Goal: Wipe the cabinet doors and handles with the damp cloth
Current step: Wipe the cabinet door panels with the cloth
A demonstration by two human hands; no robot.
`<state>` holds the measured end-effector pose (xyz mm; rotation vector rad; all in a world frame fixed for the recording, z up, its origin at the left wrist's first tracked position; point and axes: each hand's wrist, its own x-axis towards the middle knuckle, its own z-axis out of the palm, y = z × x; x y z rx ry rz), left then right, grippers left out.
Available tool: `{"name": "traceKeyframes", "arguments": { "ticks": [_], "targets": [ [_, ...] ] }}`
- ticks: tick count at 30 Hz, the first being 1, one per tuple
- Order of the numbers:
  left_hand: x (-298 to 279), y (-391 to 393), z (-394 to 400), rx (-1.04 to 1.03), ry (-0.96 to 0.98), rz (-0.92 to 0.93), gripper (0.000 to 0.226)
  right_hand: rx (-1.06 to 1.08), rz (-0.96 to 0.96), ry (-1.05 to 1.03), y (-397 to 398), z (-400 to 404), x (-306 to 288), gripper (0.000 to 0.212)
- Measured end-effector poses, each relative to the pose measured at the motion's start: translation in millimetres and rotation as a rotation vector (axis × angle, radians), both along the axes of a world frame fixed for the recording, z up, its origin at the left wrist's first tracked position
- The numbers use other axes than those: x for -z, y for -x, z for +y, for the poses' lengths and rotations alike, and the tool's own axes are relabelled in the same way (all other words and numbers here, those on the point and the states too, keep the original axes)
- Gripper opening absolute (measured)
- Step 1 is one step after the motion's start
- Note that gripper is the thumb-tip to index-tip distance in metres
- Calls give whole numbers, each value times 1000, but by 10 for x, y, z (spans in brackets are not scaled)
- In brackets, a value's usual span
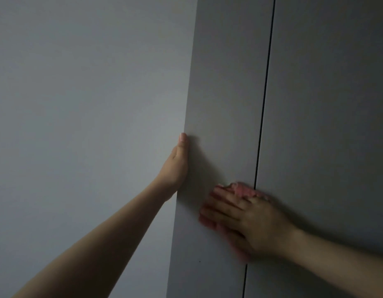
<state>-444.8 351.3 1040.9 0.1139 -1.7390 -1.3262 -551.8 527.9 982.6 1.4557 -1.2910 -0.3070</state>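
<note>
Grey cabinet door (220, 104): right hand (246, 220), fingers spread, pressed pink cloth (242, 189) on it; left hand (177, 166) held its edge, fingers hidden.

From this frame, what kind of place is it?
Likely indoors at a tall built-in cupboard or wardrobe: flat grey cabinet doors split by a dark seam, plain wall beside. Room type unclear.

Single head cam, close-up, facing the grey cabinet doors (229, 104) at arm's reach. Angled slightly left to right, both forearms entering from bottom.
</note>
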Motion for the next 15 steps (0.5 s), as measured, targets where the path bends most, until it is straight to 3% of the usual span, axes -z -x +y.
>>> {"name": "traceKeyframes", "arguments": {
  "ticks": [2,5,7,12,15],
  "targets": [
    [25,10,59,-66,15,28,68,21,17,71,66,69,-219,52],
    [55,23,120,-173,20,62,65,53,-69,419,-1,-65,-587,54],
    [60,36,113,-234,39,63,66,29,-139,554,-96,-242,-491,54],
    [65,74,130,-322,54,72,68,8,-41,156,31,-26,62,52],
    [67,65,159,-338,52,74,69,59,-50,300,190,234,-314,53]
  ]
}}
